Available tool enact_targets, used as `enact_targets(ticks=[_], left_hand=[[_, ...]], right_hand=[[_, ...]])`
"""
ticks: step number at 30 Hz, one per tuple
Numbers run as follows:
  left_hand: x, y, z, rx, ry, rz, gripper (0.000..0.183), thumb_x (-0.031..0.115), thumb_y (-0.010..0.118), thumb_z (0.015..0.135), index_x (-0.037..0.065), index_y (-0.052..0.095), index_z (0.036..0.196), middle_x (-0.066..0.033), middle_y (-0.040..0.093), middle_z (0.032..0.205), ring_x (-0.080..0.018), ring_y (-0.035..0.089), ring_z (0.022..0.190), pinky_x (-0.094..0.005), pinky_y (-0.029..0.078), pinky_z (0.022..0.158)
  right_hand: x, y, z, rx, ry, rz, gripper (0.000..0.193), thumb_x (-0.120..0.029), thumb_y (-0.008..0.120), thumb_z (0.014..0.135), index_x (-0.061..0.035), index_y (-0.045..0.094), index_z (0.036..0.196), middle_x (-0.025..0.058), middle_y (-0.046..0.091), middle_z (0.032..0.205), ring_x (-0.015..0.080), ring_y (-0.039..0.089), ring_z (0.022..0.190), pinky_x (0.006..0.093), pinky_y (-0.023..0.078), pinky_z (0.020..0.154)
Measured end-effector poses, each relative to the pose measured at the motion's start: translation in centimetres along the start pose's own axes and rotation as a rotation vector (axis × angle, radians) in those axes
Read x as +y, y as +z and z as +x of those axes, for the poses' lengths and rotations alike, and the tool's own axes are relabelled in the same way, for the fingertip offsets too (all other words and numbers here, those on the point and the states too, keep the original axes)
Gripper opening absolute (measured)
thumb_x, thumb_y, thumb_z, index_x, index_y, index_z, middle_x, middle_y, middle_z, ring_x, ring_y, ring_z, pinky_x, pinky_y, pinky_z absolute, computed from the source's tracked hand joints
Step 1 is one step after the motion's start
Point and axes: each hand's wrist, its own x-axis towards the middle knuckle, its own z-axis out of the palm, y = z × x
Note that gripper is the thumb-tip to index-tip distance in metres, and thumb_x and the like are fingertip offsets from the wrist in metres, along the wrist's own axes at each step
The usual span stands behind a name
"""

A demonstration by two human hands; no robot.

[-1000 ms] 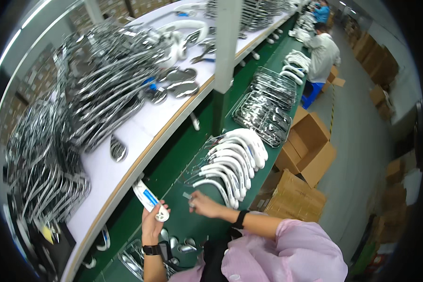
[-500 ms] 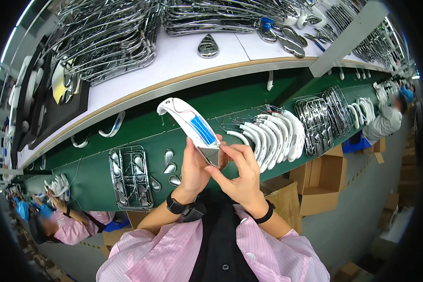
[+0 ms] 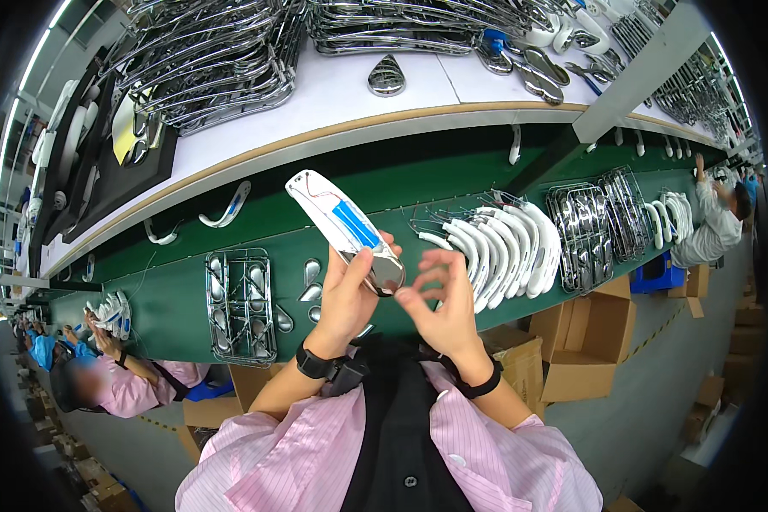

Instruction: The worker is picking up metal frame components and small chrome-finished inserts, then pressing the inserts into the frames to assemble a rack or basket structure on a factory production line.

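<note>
My left hand (image 3: pixel 341 299) grips a white curved plastic housing (image 3: pixel 312 193) by its lower end. A blue rectangular pack (image 3: pixel 356 224) and a thin red wire lie in the housing's hollow side. A shiny chrome teardrop cover (image 3: pixel 387 275) sits at that lower end; whether it is fastened cannot be seen. My right hand (image 3: pixel 449 311) is just right of the cover, fingers bent and apart, with nothing visible in them. Loose chrome teardrop covers (image 3: pixel 312 272) lie on the green bench (image 3: pixel 171 328) left of my left hand.
A wire rack (image 3: pixel 241 305) of chrome covers stands at left. Several white housings (image 3: pixel 491 252) line up at right, beside more racks (image 3: pixel 578 230). A white shelf (image 3: pixel 316 115) overhangs the bench. Cardboard boxes (image 3: pixel 590 341) stand below. Co-workers sit left (image 3: pixel 145 386) and right (image 3: pixel 710 226).
My right hand has let go of the cover end and drawn slightly away, its fingers opening. The housing has turned a little in my left hand, so the cover's rounded chrome face shows.
</note>
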Motion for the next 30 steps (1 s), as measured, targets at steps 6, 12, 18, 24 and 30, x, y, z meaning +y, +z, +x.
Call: enact_targets(ticks=[6,12,18,24,30], left_hand=[[-0.2,1.7,0.2,-0.047,0.020,0.028,0.038,0.017,0.048,0.099,0.006,0.034,0.133,-0.0150,0.054,0.122,-0.0293,0.059,0.110,-0.0406,0.052,0.088],[-0.3,2.5,0.7,-0.109,0.007,0.152,0.063,0.025,0.054,0.095,0.005,0.022,0.146,-0.0177,0.058,0.111,-0.0323,0.064,0.098,-0.0475,0.041,0.104],[-0.4,2.7,0.7,-0.168,-0.018,0.160,0.067,0.029,0.058,0.091,0.005,0.024,0.144,-0.0141,0.058,0.102,-0.0300,0.065,0.093,-0.0512,0.038,0.106],[0.0,3.8,0.8,-0.185,0.021,0.127,0.071,0.032,0.064,0.088,0.005,0.026,0.142,-0.0116,0.057,0.095,-0.0268,0.064,0.089,-0.0515,0.037,0.106],[-0.2,4.4,0.3,-0.159,-0.076,0.093,0.071,0.026,0.065,0.087,0.003,0.026,0.142,-0.0178,0.060,0.103,-0.0319,0.065,0.097,-0.0470,0.046,0.098]], right_hand=[[2.2,-0.3,1.1,-0.567,0.548,0.452,0.038,-0.036,0.057,0.096,-0.0007,0.053,0.081,0.0028,0.057,0.068,0.0086,0.051,0.052,0.0230,0.041,0.047],[2.5,0.6,0.0,-0.382,0.244,0.406,0.036,-0.034,0.055,0.097,0.0018,0.061,0.096,0.0031,0.060,0.069,0.0121,0.055,0.058,0.0276,0.041,0.053],[2.5,-0.7,0.7,-0.409,0.104,0.249,0.033,-0.032,0.062,0.092,0.0003,0.063,0.100,0.0072,0.058,0.061,0.0169,0.055,0.051,0.0297,0.042,0.051],[1.5,-1.2,1.9,-0.405,0.012,0.210,0.033,-0.033,0.067,0.088,-0.0001,0.066,0.086,0.0096,0.057,0.055,0.0218,0.060,0.050,0.0310,0.043,0.049],[3.1,-1.6,0.9,-0.405,-0.076,0.243,0.033,-0.033,0.063,0.091,0.0001,0.065,0.088,0.0096,0.056,0.055,0.0210,0.060,0.051,0.0308,0.043,0.050]])
